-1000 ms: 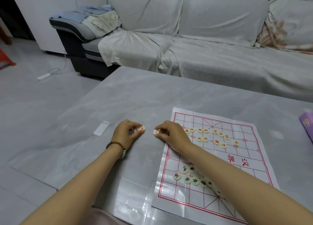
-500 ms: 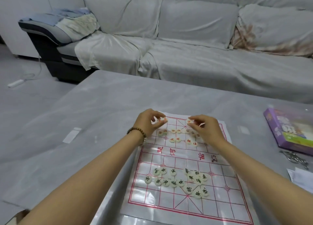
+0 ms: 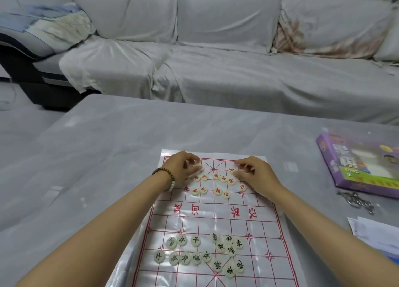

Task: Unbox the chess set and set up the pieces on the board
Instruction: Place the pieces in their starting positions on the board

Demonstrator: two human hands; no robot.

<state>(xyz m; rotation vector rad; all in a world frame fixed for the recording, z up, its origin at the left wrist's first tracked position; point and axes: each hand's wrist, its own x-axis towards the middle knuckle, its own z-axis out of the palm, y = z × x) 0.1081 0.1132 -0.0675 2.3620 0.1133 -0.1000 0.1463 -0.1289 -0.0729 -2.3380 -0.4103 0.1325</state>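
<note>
A white plastic board sheet (image 3: 216, 213) with a red grid lies on the grey table. Several pale round pieces with red characters (image 3: 218, 191) sit scattered on its far half. Several pieces with black characters (image 3: 196, 257) cluster on the near half. My left hand (image 3: 181, 168), wearing a bead bracelet, rests at the far left corner of the grid, fingers curled around red pieces. My right hand (image 3: 252, 174) is at the far right, fingertips pinching a red piece (image 3: 232, 170) by the top row.
A purple chess set box (image 3: 358, 163) lies at the right of the table, with a metal chain (image 3: 356, 201) and white papers (image 3: 375, 230) nearer me. A covered grey sofa (image 3: 216, 55) stands beyond the table's far edge.
The view has swung right, so the board sits central. Both hands carried red pieces from the table left of the board onto its far rows, and have since spread slightly apart.
</note>
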